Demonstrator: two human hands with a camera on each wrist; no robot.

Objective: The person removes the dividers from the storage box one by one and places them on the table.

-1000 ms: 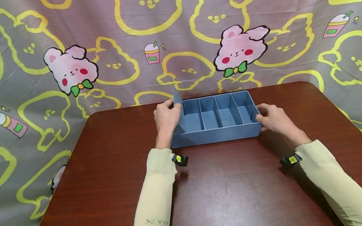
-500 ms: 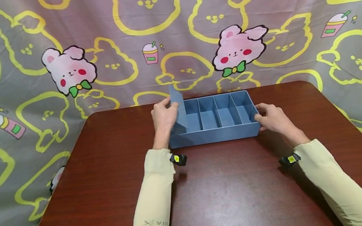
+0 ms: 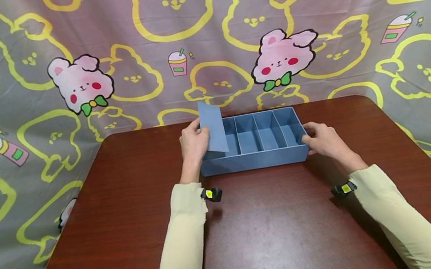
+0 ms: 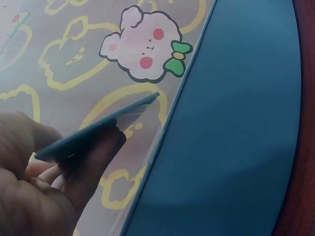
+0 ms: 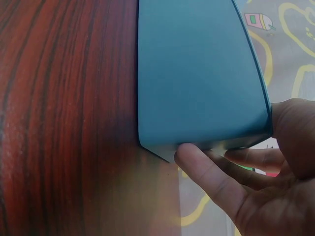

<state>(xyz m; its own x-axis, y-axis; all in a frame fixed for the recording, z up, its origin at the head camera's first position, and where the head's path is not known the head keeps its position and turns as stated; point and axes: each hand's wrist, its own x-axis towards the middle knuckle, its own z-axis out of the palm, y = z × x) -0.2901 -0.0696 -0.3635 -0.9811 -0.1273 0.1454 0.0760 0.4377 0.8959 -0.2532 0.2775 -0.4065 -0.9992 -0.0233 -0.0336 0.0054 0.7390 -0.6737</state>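
A blue rectangular box [image 3: 254,161] with thin upright dividers [image 3: 258,132] stands on the table. Above its left end, my left hand [image 3: 194,143] pinches a flat blue divider panel [image 3: 213,127] between thumb and fingers, its broad face turned partly toward the head camera. The left wrist view shows this panel [image 4: 98,129] nearly edge-on, beside the box's front wall [image 4: 231,118]. Whether its lower edge touches the box floor I cannot tell. At the other end, my right hand [image 3: 323,139] grips the box's right wall, thumb on the inside, fingers [image 5: 197,164] against the outer face.
The box sits near the far edge of a dark reddish-brown wooden table [image 3: 266,230]. Close behind that edge hangs a grey cloth [image 3: 206,26] printed with cartoon rabbits, and it also runs along both sides.
The divider panel has turned from almost edge-on to showing its broad face. My left hand has shifted slightly left with it. My right hand keeps its grip on the box.
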